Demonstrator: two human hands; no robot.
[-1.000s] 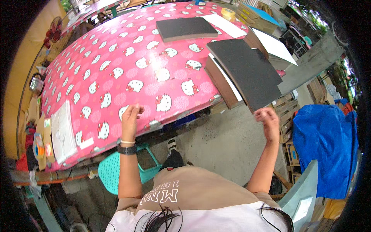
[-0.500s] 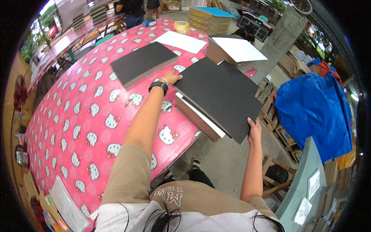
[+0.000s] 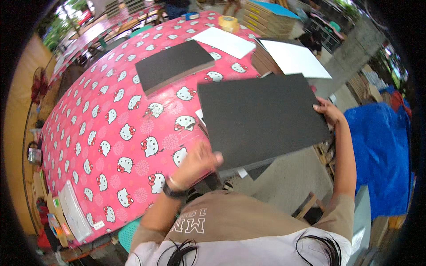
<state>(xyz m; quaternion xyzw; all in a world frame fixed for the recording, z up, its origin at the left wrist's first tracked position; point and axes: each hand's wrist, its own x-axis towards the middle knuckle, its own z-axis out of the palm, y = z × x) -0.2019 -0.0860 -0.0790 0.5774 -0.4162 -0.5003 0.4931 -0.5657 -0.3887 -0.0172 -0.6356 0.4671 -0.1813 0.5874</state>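
Observation:
A large black board [image 3: 266, 119] lies across a stack at the table's right edge, slightly askew, so a white sheet corner and another dark corner stick out under it. My right hand [image 3: 328, 111] grips its right edge, thumb on top. Close to the board's near left corner is my left hand [image 3: 199, 164], smeared by motion; whether it touches the board I cannot tell. A neat stack of black boards [image 3: 175, 64] sits farther left on the table. Beyond the large board, a white sheet [image 3: 295, 57] tops another stack of dark boards.
The table [image 3: 142, 166] has a pink cartoon-cat cover. On it lie a white sheet [image 3: 225, 41], a roll of yellowish tape [image 3: 228, 24] and a blue tape roll [image 3: 191, 16]. A concrete pillar [image 3: 355, 53] and a blue tarp [image 3: 377, 150] stand to the right.
The large board has turned level and come nearer me. My left hand has left its far left corner and moved down to the near side; my right hand has slid up the right edge.

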